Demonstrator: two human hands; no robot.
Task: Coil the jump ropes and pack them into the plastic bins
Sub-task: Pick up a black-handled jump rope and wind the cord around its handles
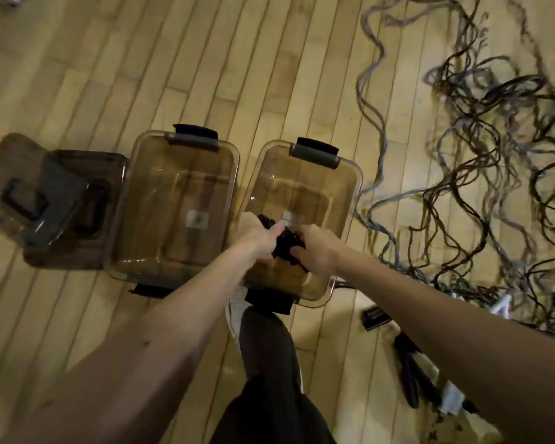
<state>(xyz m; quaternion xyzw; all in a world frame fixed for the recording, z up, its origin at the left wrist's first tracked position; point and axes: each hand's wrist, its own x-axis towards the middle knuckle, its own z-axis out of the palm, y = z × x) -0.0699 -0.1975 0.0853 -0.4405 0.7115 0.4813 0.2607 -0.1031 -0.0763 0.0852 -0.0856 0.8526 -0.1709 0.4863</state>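
Both the left grip (263, 239) and the right grip (318, 251) curl tight around 1 dark rope bundle (285, 245) over the rightmost bin (355, 187) on the floor (109, 75).

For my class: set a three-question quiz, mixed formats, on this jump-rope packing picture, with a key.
1. True or false: the left hand and the right hand both hold the dark rope bundle above the right bin.
2. Where do the loose ropes lie? A) on a chair B) on the floor, right of the bins C) on a shelf
3. Fill in: the stacked lids lie to the ___ of the left bin.
Key: 1 true; 2 B; 3 left.
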